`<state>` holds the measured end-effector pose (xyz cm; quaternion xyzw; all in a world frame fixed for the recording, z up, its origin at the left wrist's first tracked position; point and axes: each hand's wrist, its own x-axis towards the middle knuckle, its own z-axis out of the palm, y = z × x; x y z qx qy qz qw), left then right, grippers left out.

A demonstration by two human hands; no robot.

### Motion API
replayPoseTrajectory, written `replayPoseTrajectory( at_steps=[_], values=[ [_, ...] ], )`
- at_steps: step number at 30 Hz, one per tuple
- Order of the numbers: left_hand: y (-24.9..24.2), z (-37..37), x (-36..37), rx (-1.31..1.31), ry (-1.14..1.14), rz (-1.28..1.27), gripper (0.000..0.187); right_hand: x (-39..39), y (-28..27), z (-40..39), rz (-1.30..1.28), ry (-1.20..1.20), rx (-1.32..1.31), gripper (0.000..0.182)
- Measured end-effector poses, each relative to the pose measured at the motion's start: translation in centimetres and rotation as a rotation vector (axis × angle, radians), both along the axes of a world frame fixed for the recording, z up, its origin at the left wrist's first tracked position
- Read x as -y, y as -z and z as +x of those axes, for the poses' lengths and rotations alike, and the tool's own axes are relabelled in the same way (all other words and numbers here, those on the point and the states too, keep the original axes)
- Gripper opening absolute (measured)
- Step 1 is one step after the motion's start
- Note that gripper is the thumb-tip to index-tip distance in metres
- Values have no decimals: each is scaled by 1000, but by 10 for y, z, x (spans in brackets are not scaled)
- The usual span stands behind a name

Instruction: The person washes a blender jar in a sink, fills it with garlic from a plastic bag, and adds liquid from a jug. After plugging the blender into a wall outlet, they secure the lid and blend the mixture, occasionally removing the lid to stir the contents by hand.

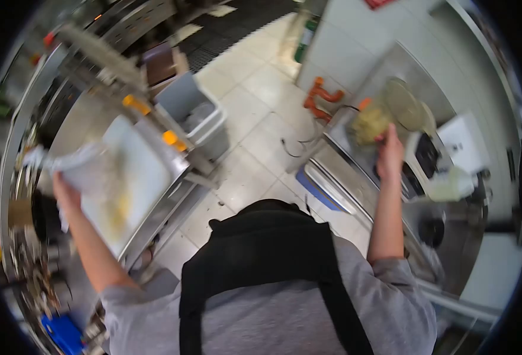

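My left hand (65, 192) is closed on a whitish plastic bag (86, 168), which hangs over the white cutting board (145, 163) on the left counter. Motion blurs the bag, and I cannot make out its contents. A yellowish smear (119, 213) marks the board near it. On the right, my right hand (390, 157) has its fingers closed at the edge of a clear container (406, 105). Yellowish food (368, 124) shows at its left side, too blurred to name. Both arms are stretched apart.
A grey bin (210, 121) stands on the tiled floor past the left counter. An orange-brown pipe (319, 97) rises beside the right steel counter. A black-and-white device (422, 155) and a translucent bottle (450, 184) are near my right hand. A blue-edged box (326, 186) sits lower down.
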<state>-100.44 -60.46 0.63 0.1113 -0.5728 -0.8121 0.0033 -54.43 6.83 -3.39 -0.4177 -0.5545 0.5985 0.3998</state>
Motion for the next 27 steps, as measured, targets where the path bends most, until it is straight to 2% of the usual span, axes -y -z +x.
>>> replayPoseTrajectory(
  at_steps=[1,2,3,4,5,6,7,8,9,11,14,15,17,18,20,21,27],
  values=[
    [-4,9,-2,-59,79,62,46,-1,9,-3,49,43,-8,39],
    [-3,18,-3,-135,170,-4,46,5,12,-7,74,168,49,38],
    [16,17,2,-191,240,-128,43,19,10,-19,160,298,-30,39],
    [75,-19,50,-188,237,-289,39,26,14,-14,151,327,-5,39],
    [95,3,40,-232,165,-756,38,31,24,-5,189,357,86,39],
    [131,-7,51,-124,247,-1153,43,42,30,-1,297,363,72,35],
    [158,1,41,-212,216,-1137,48,57,35,7,316,329,108,31],
    [169,19,31,-297,180,-1004,49,73,40,14,331,292,146,28],
    [163,31,17,-315,206,-1007,49,89,49,18,336,260,100,25],
    [152,48,3,-199,58,-709,47,107,66,27,333,242,65,23],
    [152,25,19,-253,159,-696,44,120,74,35,447,104,231,18],
    [146,22,20,-253,164,-706,44,121,72,35,437,106,233,18],
    [135,12,19,-259,269,-943,41,116,70,32,282,180,97,21],
    [130,13,13,-263,273,-948,41,111,68,32,337,233,128,22],
    [124,24,-5,-346,262,-1127,39,102,68,32,319,256,59,21],
    [123,28,-9,-350,265,-1130,39,101,68,33,304,274,-8,21],
    [123,56,-25,-299,158,-1094,39,99,67,37,345,244,8,22]
  ],
)
